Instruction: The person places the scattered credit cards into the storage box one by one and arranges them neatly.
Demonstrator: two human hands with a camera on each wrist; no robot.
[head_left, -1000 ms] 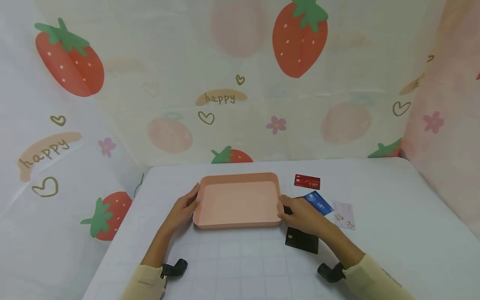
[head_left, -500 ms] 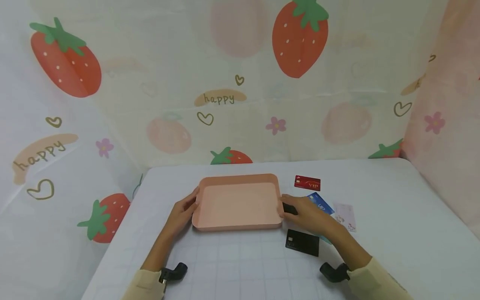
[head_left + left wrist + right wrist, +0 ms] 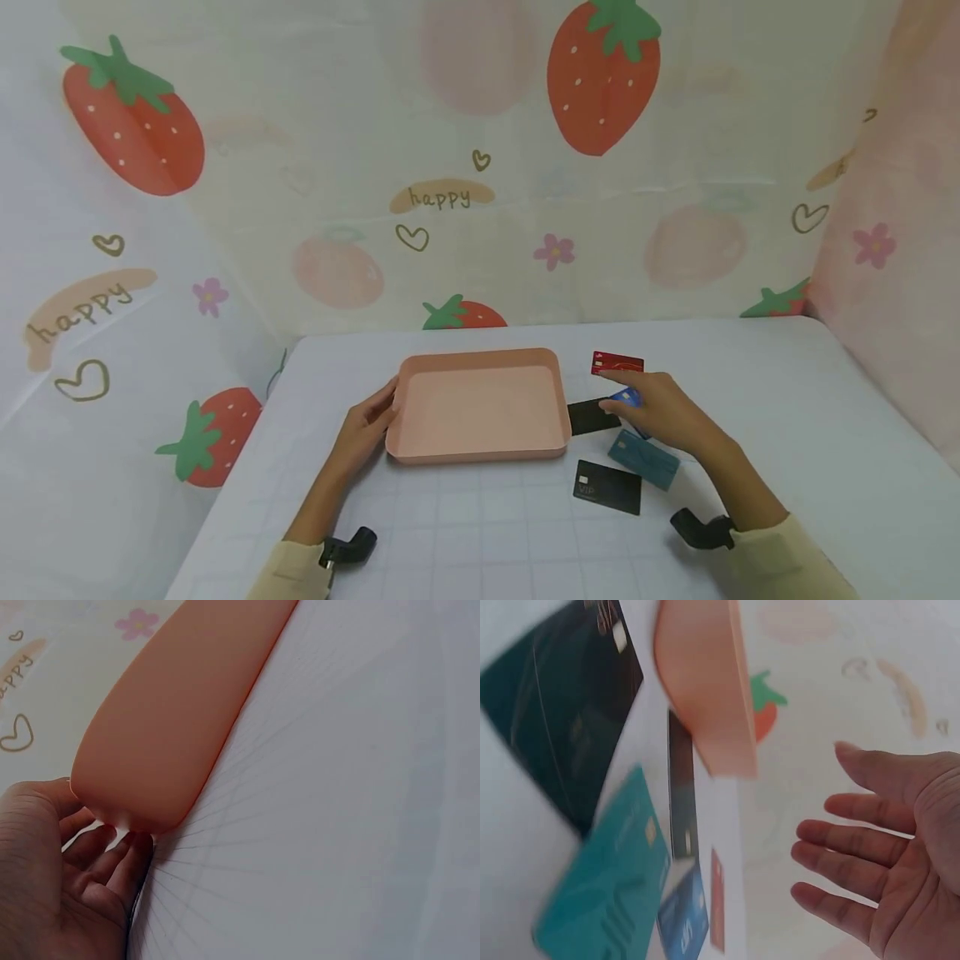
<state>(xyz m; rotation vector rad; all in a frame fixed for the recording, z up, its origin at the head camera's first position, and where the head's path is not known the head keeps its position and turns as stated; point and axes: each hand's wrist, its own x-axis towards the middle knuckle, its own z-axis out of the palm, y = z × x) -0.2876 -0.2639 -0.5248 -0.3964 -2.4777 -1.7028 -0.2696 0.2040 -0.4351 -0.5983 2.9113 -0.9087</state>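
A pink rectangular tray (image 3: 480, 408) lies on the white table. My left hand (image 3: 363, 429) holds its left end; the left wrist view shows the thumb at the rim and fingertips against the end wall. My right hand (image 3: 671, 408) hovers over the cards, fingers spread and nothing between them, as the right wrist view confirms. Beneath or near it lie a red card (image 3: 617, 360), a partly covered blue card (image 3: 627, 397), a teal card (image 3: 644, 459) and a black card (image 3: 588, 418) beside the tray's right wall. Another black card (image 3: 607, 488) lies closer to me.
White cloth with a faint grid covers the table (image 3: 465, 533). A strawberry-printed curtain (image 3: 480, 117) stands behind it and along both sides. Each wrist wears a black camera mount, such as the right mount (image 3: 701, 530).
My right hand has left the tray's right end and moved right over the cards, uncovering the black card beside the tray and the teal one. The left hand keeps its place.
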